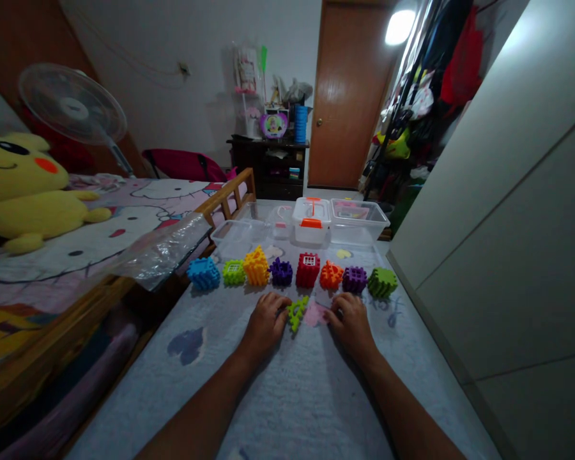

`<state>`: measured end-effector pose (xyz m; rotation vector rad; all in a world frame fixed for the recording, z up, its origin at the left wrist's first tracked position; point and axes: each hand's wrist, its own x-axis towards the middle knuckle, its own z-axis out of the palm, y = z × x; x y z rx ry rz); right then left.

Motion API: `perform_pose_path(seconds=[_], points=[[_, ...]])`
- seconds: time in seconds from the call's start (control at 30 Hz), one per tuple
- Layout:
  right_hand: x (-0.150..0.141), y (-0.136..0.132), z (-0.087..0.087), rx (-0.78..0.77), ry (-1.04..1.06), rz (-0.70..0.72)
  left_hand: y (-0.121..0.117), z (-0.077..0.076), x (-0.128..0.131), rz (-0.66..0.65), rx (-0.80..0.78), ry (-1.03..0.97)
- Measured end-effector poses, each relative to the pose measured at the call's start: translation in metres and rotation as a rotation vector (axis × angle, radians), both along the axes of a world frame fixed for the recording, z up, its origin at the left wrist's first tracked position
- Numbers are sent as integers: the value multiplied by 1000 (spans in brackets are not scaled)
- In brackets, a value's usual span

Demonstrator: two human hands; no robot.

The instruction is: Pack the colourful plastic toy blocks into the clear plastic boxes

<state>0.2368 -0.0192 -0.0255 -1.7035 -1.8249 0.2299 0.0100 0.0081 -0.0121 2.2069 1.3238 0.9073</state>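
On the sheet in front of me stands a lime-green toothed building piece (297,313), with an angular shape. The fingertips and thumb of my left hand (268,316) are closed on its left edge. My right hand (352,321) rests on the sheet to the right, apart from the piece, fingers bent and slightly parted with nothing visible in them. Beyond both hands is a row of several toothed block shapes, among them a blue block (204,273), a yellow one (256,266), a red one (308,269), an orange one (331,275) and a dark green one (382,282).
Behind the row stand a clear box with an orange-handled lid (311,220) and an open clear bin (358,223). A wooden bed rail (225,195) and plastic-wrapped item (167,246) border the left side. A pale cabinet (498,160) flanks the right.
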Motion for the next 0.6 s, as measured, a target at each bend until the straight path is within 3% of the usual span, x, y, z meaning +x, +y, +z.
perform_pose_path(seconds=[0.2,0.3,0.37,0.47,0.6], points=[[9,-5,9,38,50,-90,-10,11,16,-45,18,46],[10,-11,18,39,181,-20,-13,17,24,-48,45,70],[8,-15,24,-39,357,63,-13,20,28,-41,65,82],[-3,-22,28,-272,707,160,-13,23,33,1,90,98],[-24,-28,29,-524,1001,191,-16,25,38,59,110,167]])
